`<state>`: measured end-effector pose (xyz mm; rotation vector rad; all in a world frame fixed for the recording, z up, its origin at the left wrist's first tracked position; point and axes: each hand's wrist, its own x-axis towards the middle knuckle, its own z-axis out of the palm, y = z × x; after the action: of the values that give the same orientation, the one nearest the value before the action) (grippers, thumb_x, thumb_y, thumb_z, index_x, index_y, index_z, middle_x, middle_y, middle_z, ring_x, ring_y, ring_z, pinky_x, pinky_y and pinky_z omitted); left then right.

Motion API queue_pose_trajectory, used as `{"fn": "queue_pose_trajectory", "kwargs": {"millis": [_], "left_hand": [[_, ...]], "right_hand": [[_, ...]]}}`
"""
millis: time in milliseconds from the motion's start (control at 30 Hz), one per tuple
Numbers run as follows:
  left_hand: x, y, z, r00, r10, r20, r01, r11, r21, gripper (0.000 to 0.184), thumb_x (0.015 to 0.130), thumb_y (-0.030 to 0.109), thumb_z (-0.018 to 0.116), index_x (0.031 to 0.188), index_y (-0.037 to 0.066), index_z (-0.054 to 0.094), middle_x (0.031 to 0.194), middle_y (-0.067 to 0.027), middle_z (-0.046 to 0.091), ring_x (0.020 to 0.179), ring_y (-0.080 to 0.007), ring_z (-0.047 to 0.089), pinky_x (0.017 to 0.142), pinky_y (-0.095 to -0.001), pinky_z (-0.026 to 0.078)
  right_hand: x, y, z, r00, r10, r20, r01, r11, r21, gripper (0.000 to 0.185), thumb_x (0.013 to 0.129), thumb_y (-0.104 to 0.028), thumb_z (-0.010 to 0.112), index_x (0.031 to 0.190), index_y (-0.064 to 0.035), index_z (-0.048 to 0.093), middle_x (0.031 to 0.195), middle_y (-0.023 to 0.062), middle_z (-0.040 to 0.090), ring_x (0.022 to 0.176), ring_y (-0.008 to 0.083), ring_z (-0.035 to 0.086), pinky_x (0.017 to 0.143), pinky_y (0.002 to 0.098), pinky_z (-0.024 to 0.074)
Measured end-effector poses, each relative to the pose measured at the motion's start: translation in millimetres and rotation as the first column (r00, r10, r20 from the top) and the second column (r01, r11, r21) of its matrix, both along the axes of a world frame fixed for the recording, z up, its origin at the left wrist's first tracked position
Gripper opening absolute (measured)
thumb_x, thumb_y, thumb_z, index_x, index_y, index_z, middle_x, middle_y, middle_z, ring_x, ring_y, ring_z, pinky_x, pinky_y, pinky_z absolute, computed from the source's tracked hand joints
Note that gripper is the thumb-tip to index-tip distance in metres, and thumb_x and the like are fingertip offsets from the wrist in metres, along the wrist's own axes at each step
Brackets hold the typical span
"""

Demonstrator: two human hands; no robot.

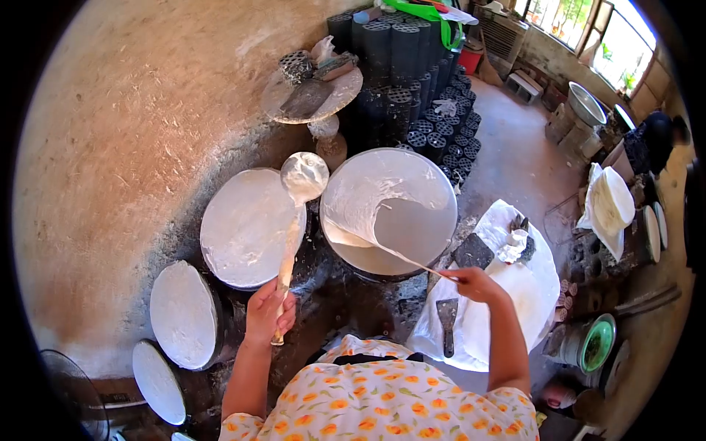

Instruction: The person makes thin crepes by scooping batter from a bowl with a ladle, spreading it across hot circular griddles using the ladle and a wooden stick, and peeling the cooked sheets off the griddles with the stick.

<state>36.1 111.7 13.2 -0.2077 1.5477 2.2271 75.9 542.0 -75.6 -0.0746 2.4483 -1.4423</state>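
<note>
My left hand (pixel 266 312) is closed round the long handle of a ladle (pixel 304 176), its bowl coated with pale batter. The bowl hangs between the white-topped round pan on the left and the middle griddle. My right hand (pixel 474 284) grips the thin handle of a batter spreader (pixel 401 255), which reaches left across the round griddle (pixel 415 235). The spreader's far end touches the surface near the griddle's left side. White batter (pixel 360 187) coats the upper and left parts in a curved sweep, while a grey patch shows right of centre.
More round white-topped pans (pixel 184 316) line the wall at left. Stacked coal briquettes (pixel 441 132) stand behind the griddle. A scraper (pixel 447 323) lies on the white-covered round surface (pixel 522 294) at right. Farther right are a metal basin (pixel 587 103) and a green-lined bucket (pixel 597 344).
</note>
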Motion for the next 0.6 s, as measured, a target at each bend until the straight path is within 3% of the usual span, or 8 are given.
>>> {"fn": "queue_pose_trajectory", "kwargs": {"millis": [100, 133, 200, 300, 367, 467, 567, 600], "left_hand": [[12, -5, -9, 1.0, -0.001, -0.008, 0.001, 1.0, -0.006, 0.02, 0.095, 0.012, 0.041, 0.107, -0.001, 0.05, 0.068, -0.0033, 0.047, 0.039, -0.0059, 0.038, 0.034, -0.0194, 0.034], [14, -3, -8, 1.0, -0.006, -0.01, 0.006, 1.0, 0.003, 0.019, 0.095, 0.012, 0.041, 0.105, -0.001, 0.05, 0.067, -0.0031, 0.046, 0.039, -0.006, 0.038, 0.034, -0.0195, 0.034], [13, 3, -5, 0.999, 0.013, 0.035, -0.014, 1.0, 0.008, 0.023, 0.095, 0.012, 0.042, 0.11, -0.003, 0.049, 0.066, -0.0029, 0.046, 0.039, -0.0062, 0.037, 0.033, -0.0198, 0.033], [7, -4, 4, 0.969, -0.166, 0.181, 0.043, 0.842, 0.538, 0.036, 0.094, 0.013, 0.046, 0.124, -0.008, 0.043, 0.066, -0.0037, 0.042, 0.039, -0.0061, 0.037, 0.032, -0.0189, 0.033], [10, -10, 14, 0.985, -0.123, 0.125, 0.045, 0.868, 0.495, 0.037, 0.094, 0.013, 0.045, 0.124, -0.008, 0.043, 0.065, -0.0035, 0.042, 0.039, -0.0057, 0.037, 0.032, -0.0187, 0.033], [9, -24, 16, 0.998, -0.063, 0.013, 0.056, 0.944, 0.326, 0.037, 0.094, 0.014, 0.046, 0.123, -0.008, 0.043, 0.066, -0.0041, 0.043, 0.037, -0.0056, 0.036, 0.031, -0.019, 0.033], [3, -40, 6, 0.993, -0.119, -0.012, 0.12, 0.985, 0.122, 0.033, 0.094, 0.015, 0.046, 0.12, -0.005, 0.047, 0.067, -0.0048, 0.045, 0.037, -0.0059, 0.035, 0.031, -0.0192, 0.033], [3, -45, 4, 0.991, -0.132, -0.011, 0.132, 0.982, 0.133, 0.033, 0.094, 0.015, 0.046, 0.12, -0.005, 0.047, 0.067, -0.0048, 0.045, 0.037, -0.0059, 0.035, 0.031, -0.0192, 0.033]], "right_hand": [[17, 21, -21, 0.946, -0.118, 0.301, 0.084, 0.989, 0.124, 0.057, 0.072, 0.009, 0.047, 0.122, -0.0158, 0.06, 0.095, 0.0101, 0.069, 0.083, 0.0159, 0.059, 0.075, 0.0256, 0.0454], [8, 15, -55, 0.968, -0.252, 0.011, 0.252, 0.968, 0.018, 0.057, 0.072, 0.009, 0.047, 0.122, -0.0156, 0.06, 0.09, 0.0087, 0.068, 0.079, 0.0149, 0.058, 0.072, 0.026, 0.0457], [0, -6, -69, 0.876, -0.407, -0.259, 0.386, 0.913, -0.132, 0.057, 0.073, 0.01, 0.046, 0.122, -0.0155, 0.061, 0.084, 0.0072, 0.067, 0.075, 0.0138, 0.057, 0.07, 0.0265, 0.0459], [-1, -35, -34, 0.895, -0.444, -0.044, 0.446, 0.89, 0.095, 0.058, 0.072, 0.013, 0.043, 0.122, -0.013, 0.061, 0.083, 0.005, 0.066, 0.073, 0.0107, 0.055, 0.068, 0.0252, 0.0459], [28, -43, 1, 0.953, -0.226, 0.201, 0.202, 0.97, 0.134, 0.053, 0.075, 0.012, 0.046, 0.119, -0.0125, 0.063, 0.082, 0.0017, 0.064, 0.072, 0.0073, 0.053, 0.065, 0.0238, 0.0451], [94, -34, -25, 0.907, -0.344, 0.242, 0.366, 0.929, -0.051, 0.045, 0.079, 0.009, 0.051, 0.115, -0.013, 0.066, 0.083, 0.0008, 0.064, 0.07, 0.0067, 0.053, 0.063, 0.0229, 0.0441], [121, -82, -51, 0.847, -0.494, 0.196, 0.508, 0.861, -0.026, 0.038, 0.083, 0.009, 0.053, 0.112, -0.0104, 0.066, 0.092, -0.0019, 0.064, 0.077, 0.0056, 0.054, 0.066, 0.0194, 0.0437], [120, -109, -72, 0.885, -0.463, -0.049, 0.441, 0.868, -0.229, 0.041, 0.081, 0.011, 0.052, 0.114, -0.0102, 0.065, 0.097, 0.0019, 0.066, 0.077, 0.0074, 0.055, 0.066, 0.0206, 0.0447]]}}
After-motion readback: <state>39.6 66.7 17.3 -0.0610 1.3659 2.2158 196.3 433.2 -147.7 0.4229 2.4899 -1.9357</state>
